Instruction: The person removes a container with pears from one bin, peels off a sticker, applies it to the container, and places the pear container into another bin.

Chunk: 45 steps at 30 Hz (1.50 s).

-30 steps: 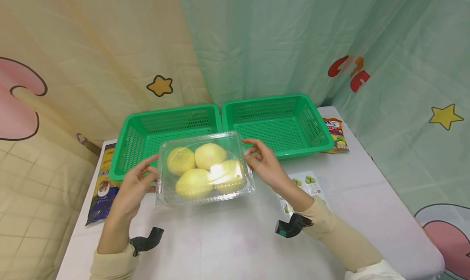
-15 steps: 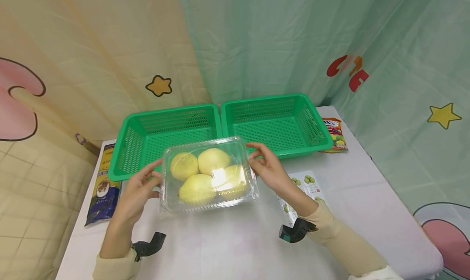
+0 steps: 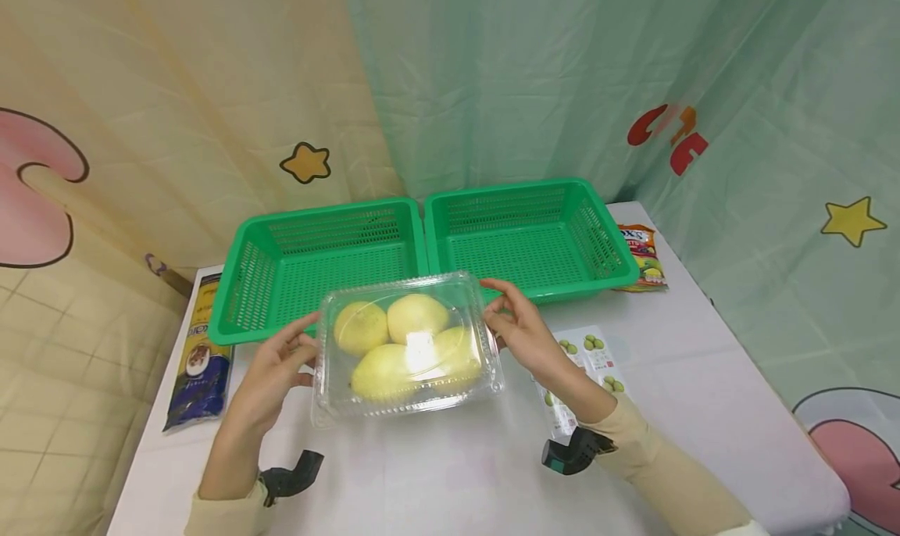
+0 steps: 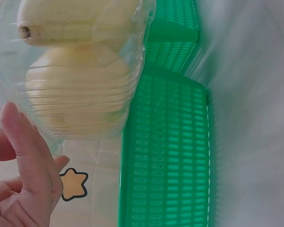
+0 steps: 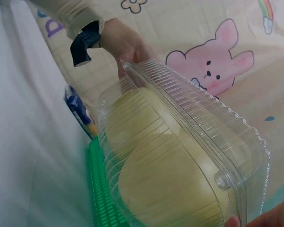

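Observation:
A clear plastic clamshell container point(image 3: 330, 411) is held up above the white table, tilted so its lid faces the camera. Through the plastic show several large pale-yellow fruits point(image 3: 385, 372), one with a dark stem end in the left wrist view. My left hand point(image 3: 270, 376) grips the container's left end between thumb and fingers. At the opposite end, the right hand point(image 3: 523, 333) pinches the rim. In the right wrist view only part of the right hand point(image 5: 274, 215) shows at the lower corner, while the left hand point(image 5: 132, 49) appears at the far end.
Two green plastic baskets, a left one point(image 3: 253, 235) and a right one point(image 3: 598, 266), stand side by side behind the container. A blue-and-yellow packet point(image 3: 197, 372) lies at left, a red-and-orange snack bag point(image 3: 643, 262) at right. A printed sheet with green fruit pictures point(image 3: 591, 348) lies under the right forearm.
Both hands have brought the container slightly nearer to the body and a little to the right, away from the baskets. The grip at both ends is unchanged.

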Tool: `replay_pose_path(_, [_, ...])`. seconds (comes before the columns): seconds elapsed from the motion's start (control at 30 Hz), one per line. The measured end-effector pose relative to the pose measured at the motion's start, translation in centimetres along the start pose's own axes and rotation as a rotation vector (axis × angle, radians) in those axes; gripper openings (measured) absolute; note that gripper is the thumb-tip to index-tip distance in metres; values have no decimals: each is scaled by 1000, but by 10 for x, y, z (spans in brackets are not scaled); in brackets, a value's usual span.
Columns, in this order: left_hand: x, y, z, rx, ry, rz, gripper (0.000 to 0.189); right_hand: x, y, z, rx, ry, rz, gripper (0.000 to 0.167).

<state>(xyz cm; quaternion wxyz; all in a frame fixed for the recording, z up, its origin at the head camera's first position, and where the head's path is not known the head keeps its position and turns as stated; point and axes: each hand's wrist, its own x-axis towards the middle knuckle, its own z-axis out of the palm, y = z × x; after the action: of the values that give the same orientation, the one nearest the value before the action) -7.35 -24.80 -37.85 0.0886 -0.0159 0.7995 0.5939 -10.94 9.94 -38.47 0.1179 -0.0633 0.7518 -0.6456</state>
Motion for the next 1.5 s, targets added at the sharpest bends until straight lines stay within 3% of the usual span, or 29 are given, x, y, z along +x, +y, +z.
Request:
replay_pose_path(0.67, [-4, -11, 16, -6, -14, -59, 56, -6, 18, -10, 53, -35, 65, 53])
replay_pose_path(0.97, [-4, -11, 17, -8, -12, -52, 55, -9, 21, -9, 56, -18, 84, 54])
replay_pose_path(1.23, [-5, -23, 20, -17, -55, -92, 52, -13, 33, -13, 12, -46, 93, 56])
replay_pose_path(1.5, [-5, -38, 28, -13, -51, -134, 53, -14, 47, -15, -34, -104, 114, 67])
